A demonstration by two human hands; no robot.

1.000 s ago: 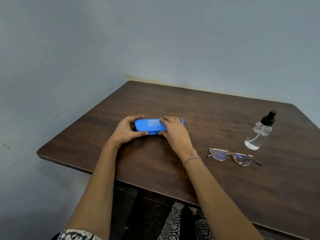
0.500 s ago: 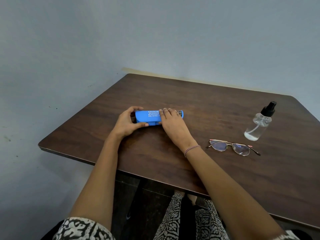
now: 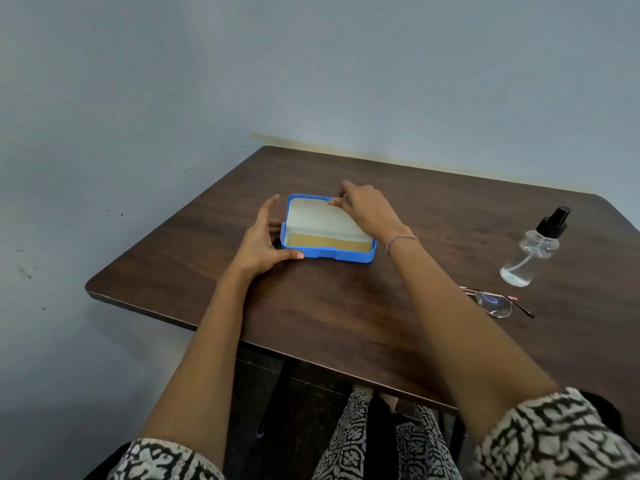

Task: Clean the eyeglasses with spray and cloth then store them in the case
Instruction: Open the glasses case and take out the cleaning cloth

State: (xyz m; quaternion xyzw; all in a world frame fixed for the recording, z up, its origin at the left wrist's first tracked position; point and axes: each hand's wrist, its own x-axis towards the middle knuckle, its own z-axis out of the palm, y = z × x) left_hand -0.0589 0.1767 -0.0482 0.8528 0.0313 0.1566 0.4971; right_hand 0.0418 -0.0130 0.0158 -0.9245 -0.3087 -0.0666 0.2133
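Note:
The blue eyeglass case lies open on the dark wooden table, lid folded back. A white cloth covers the lid's inside and a tan lining shows in the base. My left hand grips the case's left end, thumb along its front edge. My right hand pinches the cloth's top edge at the lid's far rim. The eyeglasses lie on the table to the right, partly hidden by my right forearm. A clear spray bottle with a black nozzle stands beyond them.
The table stands in a corner against pale blue walls. Its left and near edges are close to my arms. My patterned clothing and knees show below the near edge.
The case was closed under both hands; now its lid is folded back. My right hand has moved to the lid's far rim and pinches the cloth. The view has tilted down.

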